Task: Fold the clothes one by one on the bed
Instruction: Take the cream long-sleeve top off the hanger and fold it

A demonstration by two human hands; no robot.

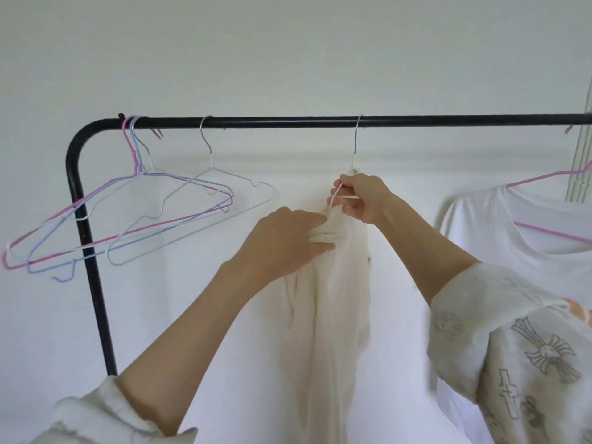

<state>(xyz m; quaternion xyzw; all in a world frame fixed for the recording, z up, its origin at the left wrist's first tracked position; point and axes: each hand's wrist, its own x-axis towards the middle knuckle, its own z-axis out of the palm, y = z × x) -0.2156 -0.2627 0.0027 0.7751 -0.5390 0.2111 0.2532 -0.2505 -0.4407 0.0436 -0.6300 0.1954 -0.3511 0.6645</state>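
Observation:
A cream garment (333, 302) hangs bunched from a white wire hanger (355, 145) hooked on the black rail (288, 121). My left hand (288, 241) grips the gathered top of the garment just below the hanger. My right hand (362, 197) holds the hanger's wire shoulder right above the cloth. A white T-shirt (512, 229) hangs on a pink hanger (544, 177) at the right.
Several bare wire hangers (134, 216), pink, blue and white, hang at the rail's left end beside its black upright post (93, 267). A white wall lies close behind the rack. My patterned sleeves fill the lower corners.

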